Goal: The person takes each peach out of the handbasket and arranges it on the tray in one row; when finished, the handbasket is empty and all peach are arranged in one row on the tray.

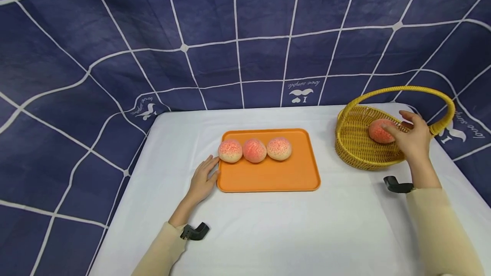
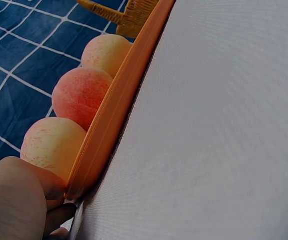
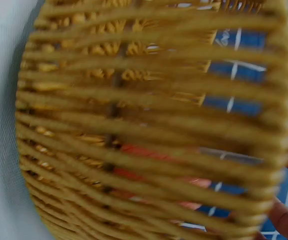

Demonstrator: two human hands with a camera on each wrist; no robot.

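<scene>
In the head view, three round pink-and-cream peaches [image 1: 255,150] sit in a row on an orange tray [image 1: 268,178]. My left hand [image 1: 203,179] rests at the tray's left rim, fingers extended, beside the leftmost peach [image 1: 230,151]. The left wrist view shows this hand [image 2: 21,195] right at the tray's corner. Over the right side of a yellow wicker basket [image 1: 354,156], my right hand [image 1: 415,137] has its thumb and fingers spread. A redder peach [image 1: 379,131] lies inside, with the thumb overlapping it. Through the weave in the right wrist view, that peach [image 3: 144,152] shows partly.
The basket's tall arched handle [image 1: 406,89] rises behind and beside my right hand. White cloth [image 1: 268,229] covers the table. A dark blue curtain with white grid lines [image 1: 264,58] hangs behind and at both sides.
</scene>
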